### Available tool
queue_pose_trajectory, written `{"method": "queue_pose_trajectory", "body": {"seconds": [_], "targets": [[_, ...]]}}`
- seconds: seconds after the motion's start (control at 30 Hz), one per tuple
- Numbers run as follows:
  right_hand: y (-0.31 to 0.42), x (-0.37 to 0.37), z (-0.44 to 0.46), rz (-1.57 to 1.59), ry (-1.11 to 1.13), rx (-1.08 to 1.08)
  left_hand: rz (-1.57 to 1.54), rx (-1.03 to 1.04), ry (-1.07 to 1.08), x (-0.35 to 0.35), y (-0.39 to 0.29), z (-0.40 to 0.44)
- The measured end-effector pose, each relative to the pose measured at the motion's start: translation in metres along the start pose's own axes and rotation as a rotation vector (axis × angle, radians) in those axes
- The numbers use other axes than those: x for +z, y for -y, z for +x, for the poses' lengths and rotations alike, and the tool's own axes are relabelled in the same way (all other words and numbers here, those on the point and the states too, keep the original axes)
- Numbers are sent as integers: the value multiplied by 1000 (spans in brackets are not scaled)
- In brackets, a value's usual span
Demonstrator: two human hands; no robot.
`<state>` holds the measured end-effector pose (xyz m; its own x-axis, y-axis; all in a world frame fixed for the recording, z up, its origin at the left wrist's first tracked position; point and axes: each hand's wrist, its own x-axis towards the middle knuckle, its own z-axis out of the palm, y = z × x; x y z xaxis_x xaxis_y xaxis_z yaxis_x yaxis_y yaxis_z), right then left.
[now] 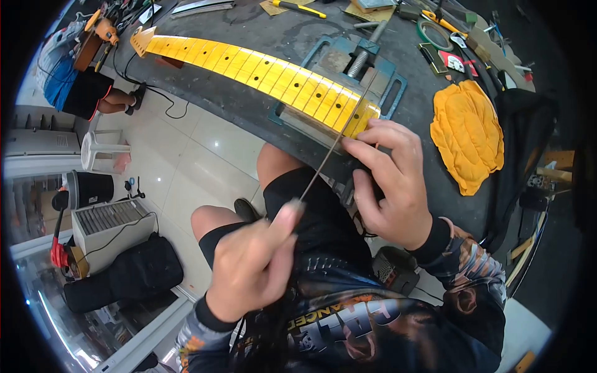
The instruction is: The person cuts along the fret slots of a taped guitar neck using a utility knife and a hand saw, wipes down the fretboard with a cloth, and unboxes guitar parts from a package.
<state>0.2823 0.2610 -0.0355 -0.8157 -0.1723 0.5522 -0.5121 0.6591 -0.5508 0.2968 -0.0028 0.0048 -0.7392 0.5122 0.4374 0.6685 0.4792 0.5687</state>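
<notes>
A yellow, glossy guitar neck (235, 60) with dark dot inlays and metal frets lies across the workbench, its headstock (143, 41) at the far left. Its near end rests over a green metal vise (393, 93). My left hand (255, 261) is closed around the end of a thin rod-like file (324, 163), thumb on top. The file slants up across the neck's last frets. Beside that end, my right hand (398, 180) has bent fingers apart, the fingertips at the neck's edge close to the file. Its thumb stands away from the index finger.
A crumpled yellow cloth (467, 137) lies on the workbench (249, 25) at right. Green tape (435, 35), a yellow cutter (300, 9) and other tools lie farther back. Another person (87, 90) stands at far left. A white stool (102, 149) and a black case (127, 273) are on the left.
</notes>
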Motion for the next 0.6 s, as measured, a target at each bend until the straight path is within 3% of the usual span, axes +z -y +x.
{"method": "queue_pose_trajectory", "body": {"seconds": [0.2,0.6], "targets": [[-2,-5,1,-83,-27,-19,-48,-107,-57,-40,-21,-105],[-2,-10,2,-104,-19,-50,-154,-119,-3,-31,-9,-96]]}}
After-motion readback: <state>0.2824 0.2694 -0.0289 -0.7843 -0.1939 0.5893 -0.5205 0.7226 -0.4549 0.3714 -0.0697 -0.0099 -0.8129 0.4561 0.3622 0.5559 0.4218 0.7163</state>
